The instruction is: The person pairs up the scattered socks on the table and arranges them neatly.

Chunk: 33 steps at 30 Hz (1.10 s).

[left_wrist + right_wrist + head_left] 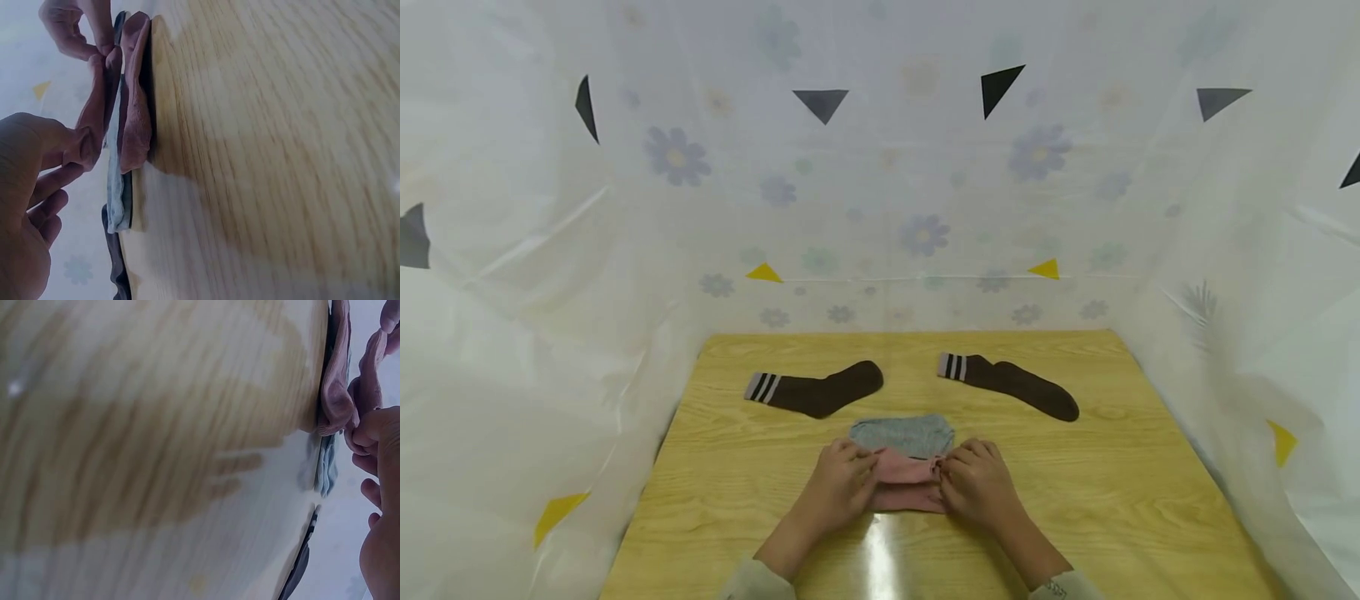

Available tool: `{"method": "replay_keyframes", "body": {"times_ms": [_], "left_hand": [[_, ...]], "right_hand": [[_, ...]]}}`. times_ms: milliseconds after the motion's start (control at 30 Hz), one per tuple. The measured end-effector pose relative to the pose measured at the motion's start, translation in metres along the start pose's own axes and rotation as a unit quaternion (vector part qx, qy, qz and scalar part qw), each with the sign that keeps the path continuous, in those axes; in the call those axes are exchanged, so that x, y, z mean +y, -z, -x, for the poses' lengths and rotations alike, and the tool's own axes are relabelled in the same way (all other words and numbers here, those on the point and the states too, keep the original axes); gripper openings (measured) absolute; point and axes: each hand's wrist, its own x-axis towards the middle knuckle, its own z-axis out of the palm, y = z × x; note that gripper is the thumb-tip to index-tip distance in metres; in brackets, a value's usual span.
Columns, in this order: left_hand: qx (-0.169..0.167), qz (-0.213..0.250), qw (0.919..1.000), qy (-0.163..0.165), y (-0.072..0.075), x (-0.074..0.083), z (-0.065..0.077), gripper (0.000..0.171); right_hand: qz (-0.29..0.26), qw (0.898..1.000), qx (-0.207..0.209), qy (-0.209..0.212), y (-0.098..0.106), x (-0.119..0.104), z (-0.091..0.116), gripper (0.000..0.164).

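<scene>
A pink sock (906, 468) is stretched sideways between my two hands. My left hand (841, 485) pinches its left end between thumb and fingers, and my right hand (979, 485) pinches the right end. In the left wrist view, the pinched pink fabric (94, 112) is raised off the table. Below it a lower pink layer (136, 119) lies on the wood; whether this is the same sock or a second one I cannot tell. Just behind the pink fabric, a light grey sock (902, 433) lies flat, its front edge partly covered.
Two dark brown socks with striped cuffs lie farther back, one on the left (827, 392) and one on the right (1015, 387). The wooden table (737, 517) is enclosed by white flowered sheeting (880, 192) at the back and sides.
</scene>
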Motion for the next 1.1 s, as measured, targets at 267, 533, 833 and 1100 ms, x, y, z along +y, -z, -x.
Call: {"method": "replay_keyframes", "body": {"times_ms": [267,533,833,1100], "left_hand": [[0.023,0.028,0.9992,-0.02,0.0,0.003,0.001,0.013],[0.029,0.034,0.9986,-0.029,0.0,0.003,0.004,0.012],[0.006,0.029,0.9994,-0.019,-0.004,-0.001,0.01,0.014],[-0.027,0.04,0.9988,0.011,-0.001,0.002,0.012,0.011]], "right_hand": [[0.004,1.0,-0.001,-0.01,0.004,-0.002,0.0,0.005],[-0.004,1.0,0.006,-0.007,0.003,-0.001,0.003,0.02],[-0.012,0.999,-0.03,-0.031,0.003,-0.003,0.007,0.021],[-0.012,0.997,-0.061,-0.038,0.007,-0.005,0.008,0.006]]}}
